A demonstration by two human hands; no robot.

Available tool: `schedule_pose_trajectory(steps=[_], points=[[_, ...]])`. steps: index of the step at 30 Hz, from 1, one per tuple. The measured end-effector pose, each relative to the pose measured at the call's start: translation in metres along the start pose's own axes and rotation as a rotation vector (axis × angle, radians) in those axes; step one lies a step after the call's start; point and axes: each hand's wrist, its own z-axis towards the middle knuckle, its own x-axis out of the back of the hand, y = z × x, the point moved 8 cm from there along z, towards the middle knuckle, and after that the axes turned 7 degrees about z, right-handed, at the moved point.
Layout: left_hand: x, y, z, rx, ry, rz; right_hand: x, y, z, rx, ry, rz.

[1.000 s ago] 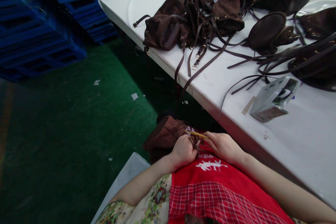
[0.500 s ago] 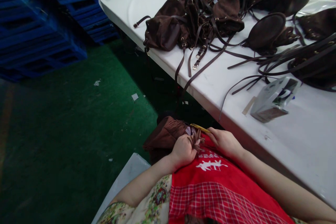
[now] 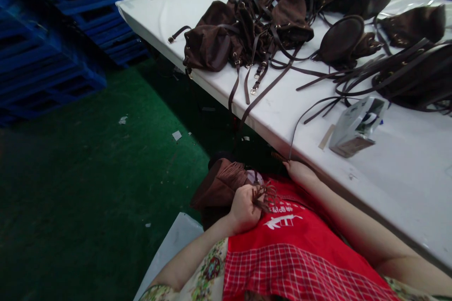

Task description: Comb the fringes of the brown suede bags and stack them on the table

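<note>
My left hand (image 3: 247, 204) grips the fringe (image 3: 264, 194) of a brown suede bag (image 3: 221, 183); my right hand (image 3: 298, 170), farther right, lies at the near edge of the white table (image 3: 388, 174), grip indiscernible

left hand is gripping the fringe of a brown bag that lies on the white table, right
Not quite. The left hand does grip the fringe of a brown bag, but that bag is not on the white table. It is held low against the person's body, below the table's edge. The head view shows this.
</note>
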Motion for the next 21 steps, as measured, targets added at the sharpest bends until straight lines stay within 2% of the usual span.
schedule_pose_trajectory(steps=[3,5,7,10,13,21], points=[[0.000,-0.026,0.002,0.247,0.030,-0.380,0.012,-0.003,-0.006,0.115,0.026,0.233],[0.001,-0.043,0.004,0.371,0.121,-0.560,0.019,-0.020,-0.023,0.245,0.020,0.432],[0.001,-0.054,0.005,0.434,0.181,-0.659,0.026,-0.038,-0.041,0.330,0.020,0.557],[-0.004,-0.058,0.006,0.458,0.153,-0.675,0.033,-0.061,-0.063,0.408,0.005,0.609],[-0.003,-0.057,0.005,0.456,0.140,-0.612,0.035,-0.075,-0.072,0.464,-0.026,0.558],[-0.002,-0.052,0.004,0.418,0.102,-0.526,0.020,-0.087,-0.064,0.474,-0.068,0.382]])
